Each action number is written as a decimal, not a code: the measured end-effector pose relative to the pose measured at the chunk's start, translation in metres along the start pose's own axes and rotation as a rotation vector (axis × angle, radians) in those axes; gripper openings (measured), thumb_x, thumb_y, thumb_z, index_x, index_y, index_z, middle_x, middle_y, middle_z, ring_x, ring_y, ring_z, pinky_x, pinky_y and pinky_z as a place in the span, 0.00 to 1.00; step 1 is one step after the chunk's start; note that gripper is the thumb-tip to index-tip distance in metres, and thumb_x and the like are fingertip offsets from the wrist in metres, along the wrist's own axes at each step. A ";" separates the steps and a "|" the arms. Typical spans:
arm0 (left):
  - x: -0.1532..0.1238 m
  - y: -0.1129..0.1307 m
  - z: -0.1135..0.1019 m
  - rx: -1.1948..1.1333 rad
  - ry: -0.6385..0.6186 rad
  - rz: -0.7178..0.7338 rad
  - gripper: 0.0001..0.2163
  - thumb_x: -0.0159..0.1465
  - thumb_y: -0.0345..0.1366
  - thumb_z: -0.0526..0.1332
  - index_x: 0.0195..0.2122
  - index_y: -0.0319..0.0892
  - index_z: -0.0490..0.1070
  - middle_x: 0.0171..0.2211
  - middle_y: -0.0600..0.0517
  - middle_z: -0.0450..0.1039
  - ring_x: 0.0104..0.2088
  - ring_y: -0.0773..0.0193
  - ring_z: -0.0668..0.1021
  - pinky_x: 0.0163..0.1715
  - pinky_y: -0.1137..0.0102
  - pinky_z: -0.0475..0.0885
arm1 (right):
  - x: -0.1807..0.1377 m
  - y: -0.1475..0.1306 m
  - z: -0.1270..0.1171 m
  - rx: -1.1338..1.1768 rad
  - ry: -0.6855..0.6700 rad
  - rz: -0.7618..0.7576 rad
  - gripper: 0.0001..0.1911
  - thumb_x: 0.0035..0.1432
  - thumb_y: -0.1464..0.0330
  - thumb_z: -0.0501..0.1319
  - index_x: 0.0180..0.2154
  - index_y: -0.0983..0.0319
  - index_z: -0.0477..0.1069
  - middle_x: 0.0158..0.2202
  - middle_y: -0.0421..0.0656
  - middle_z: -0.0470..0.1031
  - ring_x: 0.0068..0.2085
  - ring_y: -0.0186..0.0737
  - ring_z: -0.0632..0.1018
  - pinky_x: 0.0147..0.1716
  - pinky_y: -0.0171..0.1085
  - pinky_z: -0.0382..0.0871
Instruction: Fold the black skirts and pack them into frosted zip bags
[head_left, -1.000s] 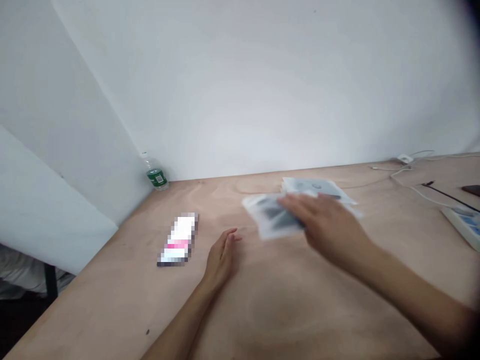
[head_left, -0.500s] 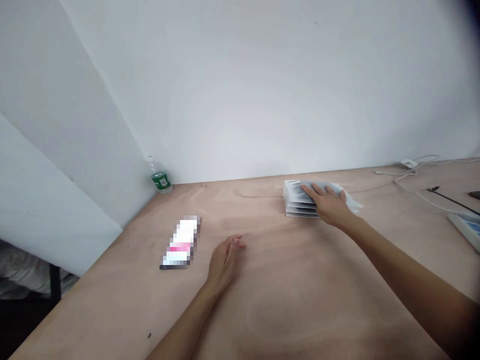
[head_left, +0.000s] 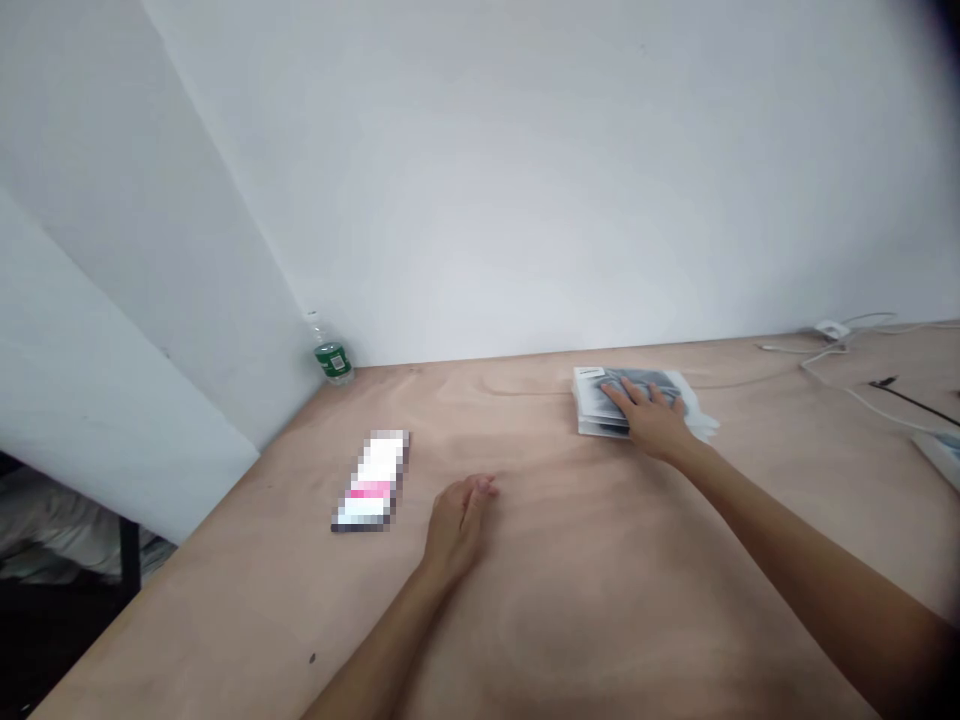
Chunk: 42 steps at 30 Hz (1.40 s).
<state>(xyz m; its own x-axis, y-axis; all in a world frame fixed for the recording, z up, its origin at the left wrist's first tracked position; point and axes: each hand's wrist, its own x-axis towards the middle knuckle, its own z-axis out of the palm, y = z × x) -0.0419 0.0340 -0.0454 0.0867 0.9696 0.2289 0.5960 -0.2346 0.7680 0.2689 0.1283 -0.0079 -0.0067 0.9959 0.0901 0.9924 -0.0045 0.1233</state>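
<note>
My right hand (head_left: 655, 418) lies palm down with fingers spread on top of a stack of clear plastic packets (head_left: 592, 400). The packets have grey-and-white printed faces and a small white label at the upper left corner, and loose plastic sticks out at the right. What exactly is inside them cannot be made out. On its side on the wooden table (head_left: 555, 580), my left hand (head_left: 459, 515) rests with fingers loosely curled, thumb against them, and nothing visible in it. Nearest to it, on the left, is a phone (head_left: 373, 480) with a blurred bright screen.
A clear bottle with a green label (head_left: 333, 360) stands in the far left corner against the white wall (head_left: 480, 200). White cables and a plug (head_left: 831, 330) lie at the back right. A black cable (head_left: 922, 402) and a pale flat object (head_left: 941, 455) are at the right edge.
The stack under my right hand has become flatter, its layers pressed closer together. My left hand stays in about the same place. The whole view has shifted slightly.
</note>
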 end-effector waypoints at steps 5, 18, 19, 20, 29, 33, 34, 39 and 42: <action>0.000 0.002 0.000 0.039 0.003 0.021 0.20 0.67 0.43 0.42 0.42 0.44 0.72 0.39 0.51 0.76 0.45 0.61 0.75 0.48 0.64 0.65 | -0.001 0.004 -0.013 0.015 0.002 -0.013 0.36 0.54 0.77 0.46 0.61 0.47 0.43 0.65 0.41 0.45 0.60 0.61 0.54 0.48 0.66 0.53; -0.013 0.011 0.007 0.295 -0.120 0.264 0.13 0.60 0.37 0.57 0.46 0.47 0.69 0.47 0.51 0.71 0.49 0.57 0.70 0.50 0.58 0.61 | -0.099 -0.116 0.021 0.369 0.081 -0.635 0.23 0.60 0.67 0.48 0.57 0.56 0.59 0.60 0.45 0.58 0.61 0.43 0.57 0.57 0.52 0.47; -0.016 0.012 0.009 0.312 -0.132 0.284 0.14 0.59 0.37 0.57 0.47 0.47 0.67 0.48 0.50 0.70 0.50 0.56 0.69 0.51 0.58 0.61 | -0.102 -0.120 0.026 0.414 0.076 -0.625 0.22 0.61 0.66 0.46 0.57 0.57 0.59 0.59 0.44 0.60 0.60 0.41 0.58 0.57 0.51 0.48; -0.019 0.013 0.011 0.328 -0.139 0.298 0.15 0.59 0.36 0.57 0.49 0.46 0.66 0.50 0.50 0.69 0.50 0.56 0.68 0.52 0.58 0.60 | -0.103 -0.123 0.028 0.446 0.076 -0.610 0.22 0.62 0.66 0.45 0.57 0.57 0.59 0.58 0.44 0.62 0.60 0.40 0.59 0.57 0.49 0.49; -0.023 0.010 0.015 0.401 -0.140 0.334 0.17 0.62 0.36 0.54 0.52 0.44 0.62 0.52 0.47 0.66 0.52 0.55 0.67 0.52 0.55 0.61 | -0.099 -0.121 0.031 0.500 0.078 -0.597 0.22 0.62 0.65 0.47 0.57 0.57 0.59 0.59 0.42 0.61 0.59 0.40 0.60 0.58 0.49 0.49; -0.023 0.010 0.015 0.418 -0.143 0.333 0.17 0.62 0.37 0.54 0.52 0.44 0.62 0.52 0.47 0.67 0.52 0.55 0.67 0.52 0.56 0.62 | -0.099 -0.121 0.031 0.494 0.088 -0.595 0.22 0.62 0.65 0.47 0.57 0.56 0.59 0.58 0.43 0.62 0.59 0.40 0.61 0.58 0.48 0.51; -0.023 0.011 0.015 0.421 -0.147 0.334 0.17 0.62 0.36 0.54 0.52 0.45 0.63 0.52 0.48 0.67 0.52 0.55 0.67 0.52 0.56 0.62 | -0.099 -0.121 0.031 0.493 0.088 -0.594 0.22 0.62 0.65 0.47 0.57 0.56 0.59 0.58 0.43 0.62 0.59 0.39 0.61 0.58 0.48 0.51; -0.024 0.014 0.016 0.427 -0.167 0.340 0.16 0.62 0.35 0.54 0.51 0.47 0.64 0.52 0.49 0.66 0.52 0.56 0.67 0.52 0.57 0.62 | -0.099 -0.120 0.031 0.497 0.081 -0.593 0.22 0.62 0.64 0.47 0.56 0.58 0.60 0.58 0.42 0.62 0.59 0.40 0.61 0.58 0.48 0.50; -0.024 0.015 0.016 0.435 -0.175 0.338 0.16 0.62 0.35 0.54 0.51 0.47 0.64 0.53 0.49 0.65 0.52 0.56 0.66 0.52 0.57 0.62 | -0.099 -0.120 0.032 0.493 0.083 -0.595 0.22 0.62 0.65 0.47 0.56 0.58 0.60 0.58 0.43 0.62 0.59 0.40 0.61 0.58 0.48 0.50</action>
<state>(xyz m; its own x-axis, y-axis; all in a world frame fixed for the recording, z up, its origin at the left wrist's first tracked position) -0.0225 0.0082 -0.0486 0.4379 0.8515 0.2882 0.7825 -0.5189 0.3442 0.1547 0.0335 -0.0627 -0.5454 0.8081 0.2225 0.7589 0.5888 -0.2782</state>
